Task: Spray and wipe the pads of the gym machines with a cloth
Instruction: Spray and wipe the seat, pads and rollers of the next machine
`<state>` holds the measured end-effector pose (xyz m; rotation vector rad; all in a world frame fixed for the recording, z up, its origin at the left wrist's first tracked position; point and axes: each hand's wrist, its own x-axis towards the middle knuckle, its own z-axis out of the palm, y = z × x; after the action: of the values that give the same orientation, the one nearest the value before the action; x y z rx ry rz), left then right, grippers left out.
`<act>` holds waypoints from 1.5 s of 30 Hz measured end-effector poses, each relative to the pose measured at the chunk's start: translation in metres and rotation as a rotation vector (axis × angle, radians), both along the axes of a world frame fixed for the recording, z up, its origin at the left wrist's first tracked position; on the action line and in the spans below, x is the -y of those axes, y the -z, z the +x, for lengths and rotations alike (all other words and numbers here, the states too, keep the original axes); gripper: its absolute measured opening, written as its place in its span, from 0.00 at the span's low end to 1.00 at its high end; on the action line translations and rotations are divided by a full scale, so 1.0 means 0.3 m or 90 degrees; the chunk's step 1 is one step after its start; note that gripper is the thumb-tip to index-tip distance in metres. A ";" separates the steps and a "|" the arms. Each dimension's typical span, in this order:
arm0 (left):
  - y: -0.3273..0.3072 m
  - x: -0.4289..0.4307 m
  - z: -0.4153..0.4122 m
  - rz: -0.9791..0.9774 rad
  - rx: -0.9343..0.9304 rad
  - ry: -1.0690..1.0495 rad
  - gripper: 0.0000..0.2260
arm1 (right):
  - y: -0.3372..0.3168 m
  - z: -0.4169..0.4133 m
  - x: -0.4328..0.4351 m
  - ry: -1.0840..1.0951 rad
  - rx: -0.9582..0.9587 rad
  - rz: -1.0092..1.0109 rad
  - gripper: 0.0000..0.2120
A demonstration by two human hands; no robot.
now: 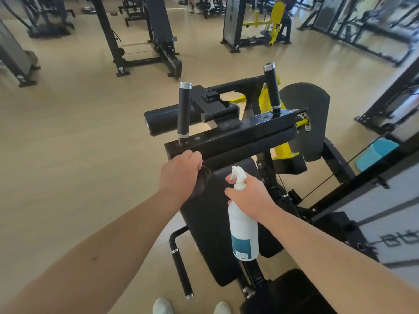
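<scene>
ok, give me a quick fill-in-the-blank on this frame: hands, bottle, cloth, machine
1. The right hand grips a white ____ bottle by its neck.
2. The left hand holds a dark ____ against the top of the black pad.
3. Beyond the pad, ____ upright handles with silver caps rise from the machine's frame.

Missing words: spray; cloth; two.

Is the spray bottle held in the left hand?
No, the right hand grips the bottle, while the left hand holds a dark cloth.
</scene>
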<state>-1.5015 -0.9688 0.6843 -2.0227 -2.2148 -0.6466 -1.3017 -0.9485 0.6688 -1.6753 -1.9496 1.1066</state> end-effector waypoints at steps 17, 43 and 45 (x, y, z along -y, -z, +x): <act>0.155 0.036 -0.038 -0.054 -0.337 0.132 0.38 | 0.072 0.051 -0.050 0.020 0.002 -0.023 0.09; 0.212 -0.050 -0.038 -0.212 -0.561 0.172 0.48 | 0.175 0.039 -0.061 0.028 -0.009 -0.071 0.08; 0.213 -0.058 -0.046 -0.224 -0.564 0.198 0.48 | 0.184 0.033 -0.041 0.054 -0.009 -0.072 0.09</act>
<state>-1.5152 -0.9515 0.6203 -2.1872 -1.5534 0.5923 -1.2919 -0.9363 0.6136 -1.7858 -1.8203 1.2141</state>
